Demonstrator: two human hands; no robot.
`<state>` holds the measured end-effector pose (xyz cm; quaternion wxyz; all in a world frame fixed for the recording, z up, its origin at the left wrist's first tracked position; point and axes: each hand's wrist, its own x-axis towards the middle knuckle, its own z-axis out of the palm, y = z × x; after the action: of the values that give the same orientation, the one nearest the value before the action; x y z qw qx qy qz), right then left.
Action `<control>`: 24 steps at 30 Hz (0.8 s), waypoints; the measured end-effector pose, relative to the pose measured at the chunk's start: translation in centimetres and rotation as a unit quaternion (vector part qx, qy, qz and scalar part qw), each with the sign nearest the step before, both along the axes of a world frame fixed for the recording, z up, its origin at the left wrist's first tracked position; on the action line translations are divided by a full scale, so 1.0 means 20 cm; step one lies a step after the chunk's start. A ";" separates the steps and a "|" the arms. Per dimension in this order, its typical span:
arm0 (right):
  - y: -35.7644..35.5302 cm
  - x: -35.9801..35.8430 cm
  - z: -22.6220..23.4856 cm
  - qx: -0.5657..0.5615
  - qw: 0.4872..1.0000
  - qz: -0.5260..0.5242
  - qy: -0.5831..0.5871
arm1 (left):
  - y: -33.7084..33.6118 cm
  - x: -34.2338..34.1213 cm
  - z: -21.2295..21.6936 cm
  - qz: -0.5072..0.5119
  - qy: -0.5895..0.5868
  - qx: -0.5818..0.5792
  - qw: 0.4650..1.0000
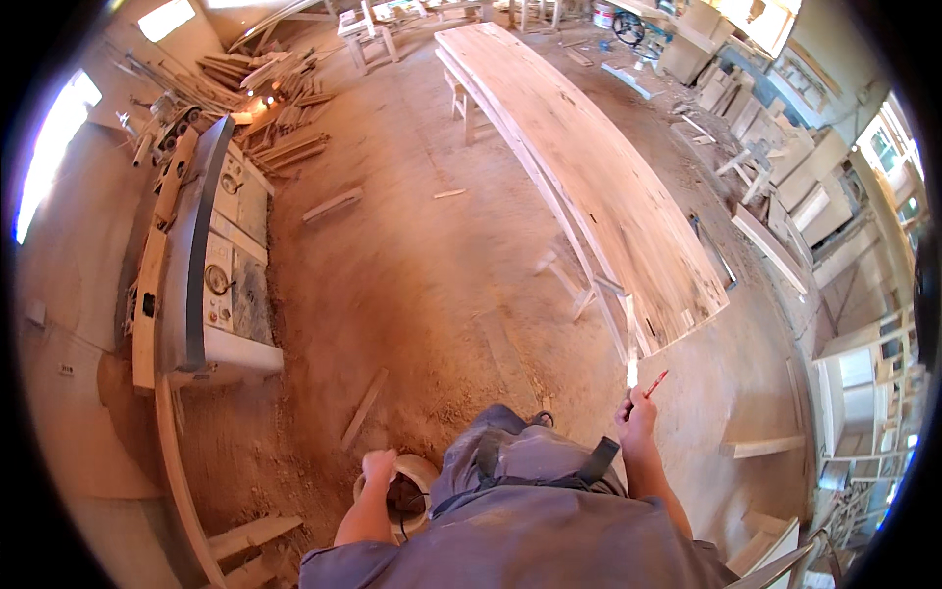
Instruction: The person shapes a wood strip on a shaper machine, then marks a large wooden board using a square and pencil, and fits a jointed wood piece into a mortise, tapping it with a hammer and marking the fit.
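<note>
My right hand (638, 414) is closed around a thin red pencil or pen (657, 384) that sticks out up and to the right. A bright, narrow strip (631, 344) runs from the same fingers toward the near end of a long wooden slab (599, 187); whether I grip the strip is unclear. The slab lies on trestles, stretching away ahead of me. On my left, my left hand (380, 465) is closed in a fist at the edge of a round, pale container (420, 478). What those fingers hold is hidden.
A grey machine with dials (231, 270) stands along the left wall. Behind it lies a heap of scrap wood (280, 108). Loose sticks, such as one offcut (364, 408), lie on the dusty floor. Boards (770, 250) and shelving (863, 412) line the right side.
</note>
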<state>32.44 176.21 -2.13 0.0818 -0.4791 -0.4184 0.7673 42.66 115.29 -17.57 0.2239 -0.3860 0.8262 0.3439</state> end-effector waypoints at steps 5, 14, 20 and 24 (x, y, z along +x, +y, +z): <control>0.27 -0.51 -0.04 0.065 0.997 0.009 -0.027 | 0.13 0.48 0.11 0.264 -0.143 0.075 0.951; 0.72 -1.74 -0.25 0.117 0.993 0.010 0.012 | 0.47 0.19 -0.13 0.055 0.127 0.207 0.969; 0.71 -2.26 -0.51 0.135 0.987 0.038 -0.083 | 0.09 -1.04 -0.09 -0.128 0.021 0.035 0.991; 0.54 -2.48 -0.55 0.144 0.980 0.037 -0.129 | -0.29 -1.98 0.21 -0.001 0.182 0.021 0.983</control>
<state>-17.10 187.10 -13.16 0.0667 -0.5415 -0.5488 0.6334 2.99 109.51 -13.27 0.0783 -0.3110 0.8461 0.4257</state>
